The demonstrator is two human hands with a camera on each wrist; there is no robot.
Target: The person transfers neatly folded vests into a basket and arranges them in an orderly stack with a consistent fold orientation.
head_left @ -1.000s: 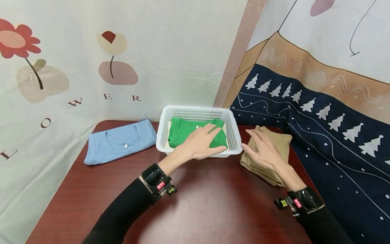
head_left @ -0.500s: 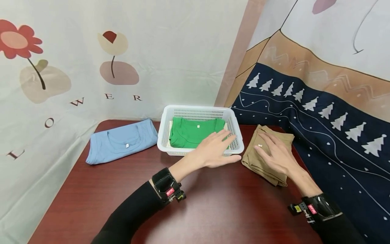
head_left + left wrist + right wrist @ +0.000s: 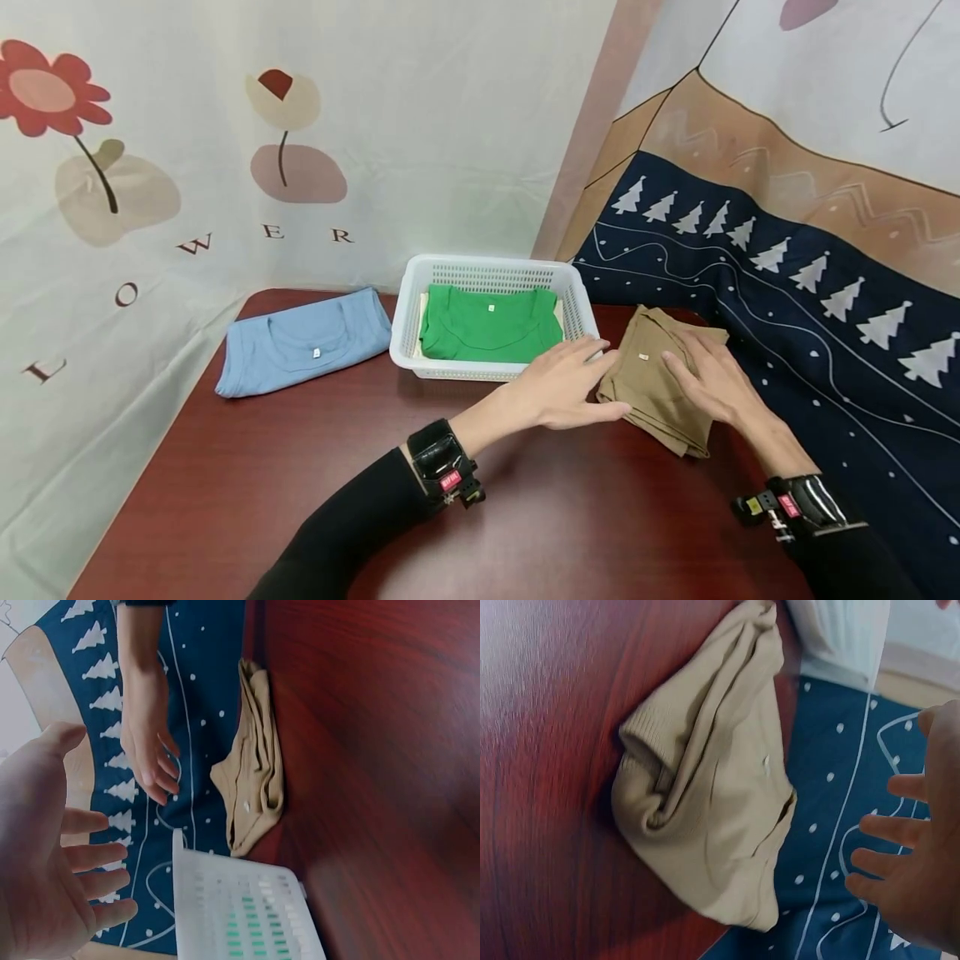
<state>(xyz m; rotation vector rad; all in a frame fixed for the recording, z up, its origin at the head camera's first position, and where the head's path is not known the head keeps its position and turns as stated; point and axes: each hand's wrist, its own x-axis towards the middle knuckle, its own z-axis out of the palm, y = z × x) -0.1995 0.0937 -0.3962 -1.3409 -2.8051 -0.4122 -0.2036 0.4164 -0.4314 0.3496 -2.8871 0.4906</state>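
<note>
Printed cloth hangs behind a dark red wooden surface (image 3: 315, 483) carrying a white basket (image 3: 491, 271) and a blue shirt (image 3: 303, 342). A folded tan shirt (image 3: 652, 387) lies right of the basket. Both the left hand (image 3: 566, 387) and right hand (image 3: 712, 383) reach it with fingers straight, gripping nothing.

Beside the white perforated basket (image 3: 577, 312) lies a plain tan folded shirt (image 3: 652, 387), and inside it a solid green one (image 3: 487, 327). On the basket's other side is a pale blue shirt (image 3: 303, 343). All rest on a dark red-brown wood-grain table (image 3: 300, 475). Behind the basket hang a cream flower-print cloth (image 3: 225, 125) and a navy cloth (image 3: 787, 275) with white trees.
</note>
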